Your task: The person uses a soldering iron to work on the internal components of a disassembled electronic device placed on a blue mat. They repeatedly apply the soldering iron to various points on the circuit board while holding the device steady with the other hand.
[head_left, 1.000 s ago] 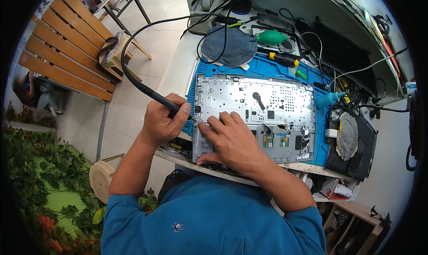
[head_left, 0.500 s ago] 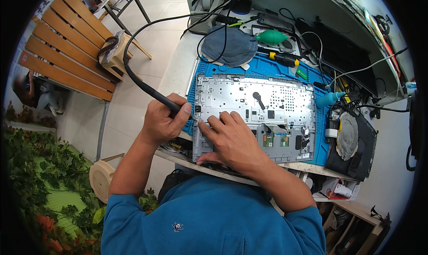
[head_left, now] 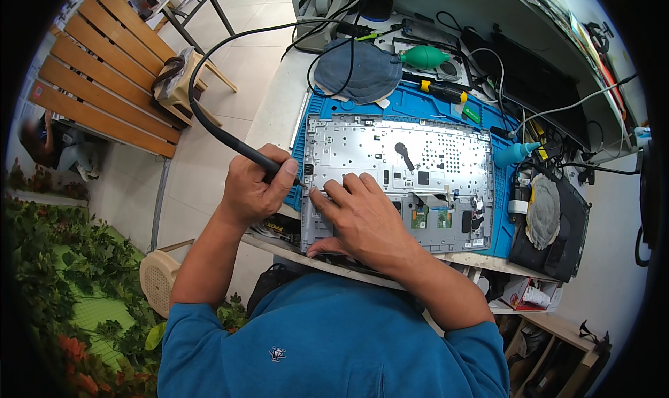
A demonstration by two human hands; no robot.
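A silver laptop top case point(head_left: 348, 147), its inner side up, lies on a blue work mat point(head_left: 411, 102). My left hand point(head_left: 256, 185) is closed around a black corded handpiece point(head_left: 258, 160) with a thick dark cable. Its thin tip meets the case's left edge, close to my right index finger; whether it touches cannot be made out. My right hand point(head_left: 362, 224) lies over the case's near left part with fingers spread and thumb by the near edge. Small green circuit boards point(head_left: 419, 218) and a flat ribbon cable point(head_left: 433, 199) show right of that hand.
Behind the case are a grey round pad point(head_left: 357, 71), a green air blower point(head_left: 425, 57) and a yellow-black screwdriver point(head_left: 446, 91). A teal squeeze bottle point(head_left: 514, 155) and another grey pad point(head_left: 543, 213) stand right. The cable loops above the left side. A beige stool point(head_left: 162, 278) stands lower left.
The handpiece's cable has shifted slightly to the left. Both hands and the laptop case have hardly moved.
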